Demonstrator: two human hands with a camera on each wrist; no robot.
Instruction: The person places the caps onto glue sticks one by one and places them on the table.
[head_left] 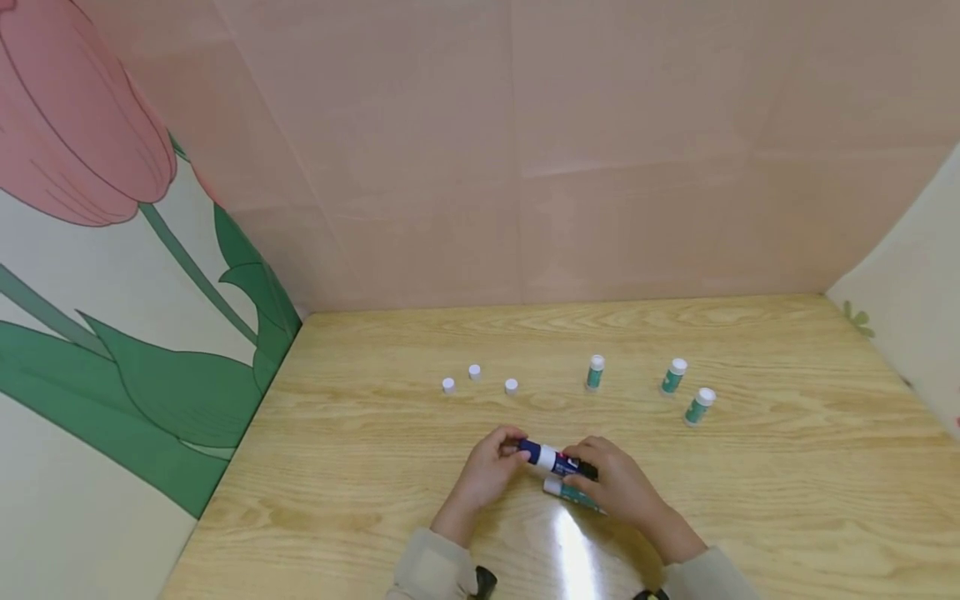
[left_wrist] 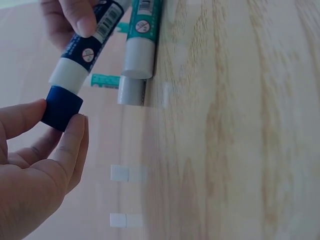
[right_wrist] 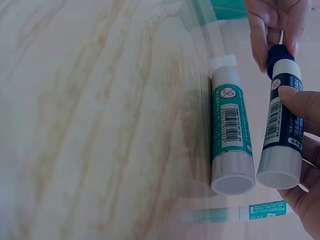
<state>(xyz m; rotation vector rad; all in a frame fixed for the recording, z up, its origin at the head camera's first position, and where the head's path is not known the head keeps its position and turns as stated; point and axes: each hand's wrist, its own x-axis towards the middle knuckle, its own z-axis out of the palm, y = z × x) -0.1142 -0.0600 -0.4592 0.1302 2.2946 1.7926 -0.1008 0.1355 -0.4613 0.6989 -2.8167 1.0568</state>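
Observation:
A navy-blue glue stick (right_wrist: 280, 115) with a white collar is held at a slant above the table between both hands. My left hand (head_left: 483, 475) pinches its dark blue cap (left_wrist: 62, 108) between thumb and fingers, and the cap sits against the white collar. My right hand (head_left: 622, 492) grips the labelled body from the other end, the thumb lying along the label. Just below and beside it, a larger green glue stick (right_wrist: 230, 125) with a white end lies on the table, close to the right fingers.
Three small white caps (head_left: 475, 372) stand on the wooden table (head_left: 360, 467) left of centre. Three green-labelled glue sticks (head_left: 673, 377) stand upright to the right, beyond the hands. A pink backdrop (head_left: 420, 208) rises behind the table, and a tulip-print panel (head_left: 180, 392) borders its left side.

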